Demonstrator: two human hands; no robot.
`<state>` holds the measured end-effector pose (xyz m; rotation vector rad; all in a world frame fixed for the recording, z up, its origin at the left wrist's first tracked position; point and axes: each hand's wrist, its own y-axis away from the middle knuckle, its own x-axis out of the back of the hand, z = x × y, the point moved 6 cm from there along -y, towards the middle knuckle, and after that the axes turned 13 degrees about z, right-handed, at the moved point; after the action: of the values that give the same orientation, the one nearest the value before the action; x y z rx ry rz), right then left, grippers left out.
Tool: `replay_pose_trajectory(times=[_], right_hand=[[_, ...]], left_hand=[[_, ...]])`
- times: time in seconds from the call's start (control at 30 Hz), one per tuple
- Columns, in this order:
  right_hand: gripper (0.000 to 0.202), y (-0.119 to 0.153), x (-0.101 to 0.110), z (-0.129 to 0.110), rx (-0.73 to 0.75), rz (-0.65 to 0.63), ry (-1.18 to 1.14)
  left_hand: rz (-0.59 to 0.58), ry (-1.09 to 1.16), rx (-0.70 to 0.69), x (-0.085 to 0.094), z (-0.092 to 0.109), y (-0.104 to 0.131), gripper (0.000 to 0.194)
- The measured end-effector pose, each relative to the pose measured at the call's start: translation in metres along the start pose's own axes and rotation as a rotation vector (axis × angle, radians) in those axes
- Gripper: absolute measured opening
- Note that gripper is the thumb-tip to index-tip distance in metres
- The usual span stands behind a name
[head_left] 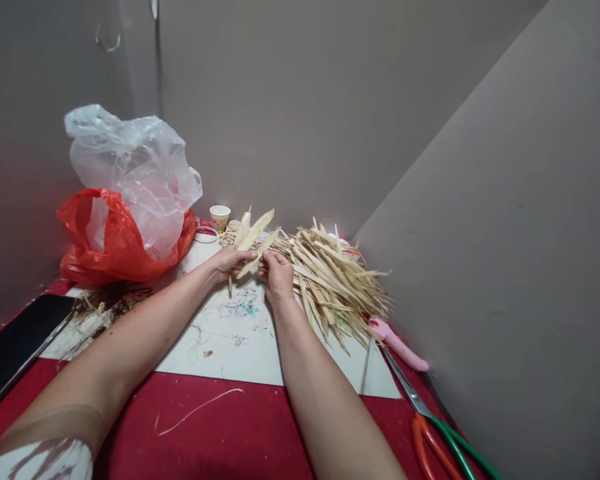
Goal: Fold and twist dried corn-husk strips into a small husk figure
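Several pale dried leaf strips (pixel 254 231) fan upward from my left hand (pixel 229 261), whose fingers are closed round their lower ends. Just to the right, my right hand (pixel 279 272) pinches a strip that slants between the two hands. Both hands are over a white board (pixel 220 347) marked with thin lines and blue-green stains. A large heap of dried strips (pixel 330 280) lies beside my right hand.
Red (pixel 115 247) and clear plastic bags (pixel 140 167) stand at the left, above a dark flat device (pixel 23 340). Behind is a paper cup (pixel 220 218). Scissors (pixel 423 408) and a pink-handled tool (pixel 400 345) lie right, near grey walls. A loose thread (pixel 195 410) crosses red cloth (pixel 220 440).
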<state>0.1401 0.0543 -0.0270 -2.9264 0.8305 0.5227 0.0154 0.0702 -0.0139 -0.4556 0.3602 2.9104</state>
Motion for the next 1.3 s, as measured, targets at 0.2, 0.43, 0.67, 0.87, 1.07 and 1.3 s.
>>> replay_pose_trajectory(times=[0.2, 0.43, 0.67, 0.87, 1.07, 1.3], right_hand=[[0.047, 0.016, -0.005, -0.028, 0.668, 0.021, 0.363], [0.030, 0.054, -0.028, -0.030, 1.097, -0.172, 0.693], [0.016, 0.036, -0.015, -0.034, 0.867, -0.078, 0.429], [0.033, 0.007, 0.002, -0.015, 0.329, 0.091, 0.082], [0.037, 0.011, -0.004, -0.007, 0.193, -0.026, 0.104], [0.034, 0.012, -0.008, -0.006, 0.129, -0.074, 0.068]], left_hand=[[0.087, 0.119, -0.010, 0.007, 0.003, -0.004, 0.012], [0.170, 0.231, -0.022, 0.009, 0.001, -0.003, 0.016], [0.074, 0.190, 0.031, 0.007, 0.000, -0.002, 0.011], [0.071, 0.142, -0.082, 0.006, 0.012, 0.001, 0.020], [0.021, 0.060, -0.118, -0.001, 0.012, 0.007, 0.032], [0.009, 0.070, -0.112, 0.001, 0.014, 0.007, 0.028]])
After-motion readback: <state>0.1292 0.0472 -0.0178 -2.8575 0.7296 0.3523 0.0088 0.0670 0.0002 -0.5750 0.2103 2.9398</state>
